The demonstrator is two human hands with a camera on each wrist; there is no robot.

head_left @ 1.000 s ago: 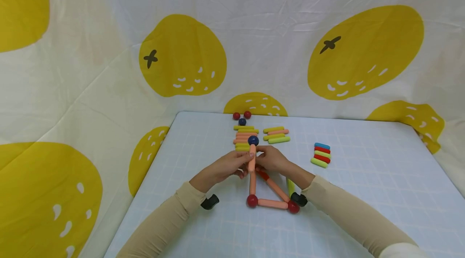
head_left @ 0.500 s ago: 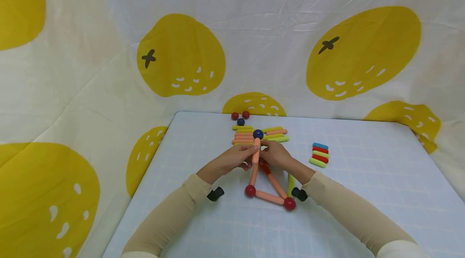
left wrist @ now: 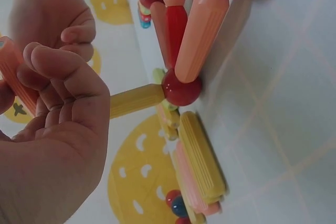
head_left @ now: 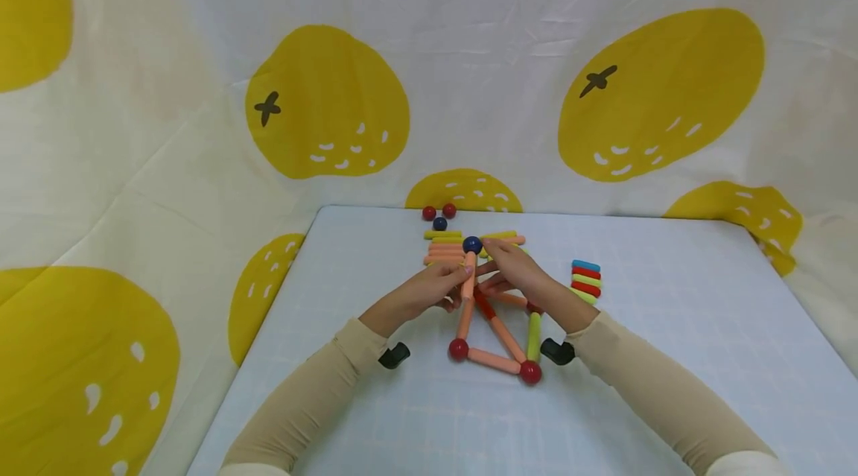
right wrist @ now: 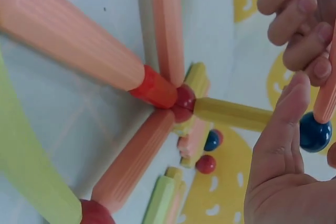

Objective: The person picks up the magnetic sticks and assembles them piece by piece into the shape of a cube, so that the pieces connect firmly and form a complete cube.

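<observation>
My left hand (head_left: 415, 293) pinches a pink stick (head_left: 468, 288) that slants down from a blue ball (head_left: 472, 245). This ball tops a yellow stick (right wrist: 231, 113), which rises from a red ball (left wrist: 181, 87) at a corner of a flat frame. Beside the blue ball, my right hand (head_left: 519, 271) has its fingers extended; whether they touch the ball, I cannot tell. Pink sticks, a green stick (head_left: 533, 336) and red corner balls make up the frame. A diagonal with a red piece (head_left: 485, 306) crosses it. My right hand partly hides the far right corner.
Behind the hands lie rows of yellow and pink sticks (head_left: 445, 247), with loose red and blue balls (head_left: 439, 223) farther back. A short stack of blue, red and green sticks (head_left: 586, 274) lies to the right. A fruit-patterned cloth (head_left: 482, 89) hangs behind the table.
The frame has turned slightly and shifted up and left in the head view. My right hand has loosened from beside the upright and moved up by the blue ball. My left hand keeps its pinch.
</observation>
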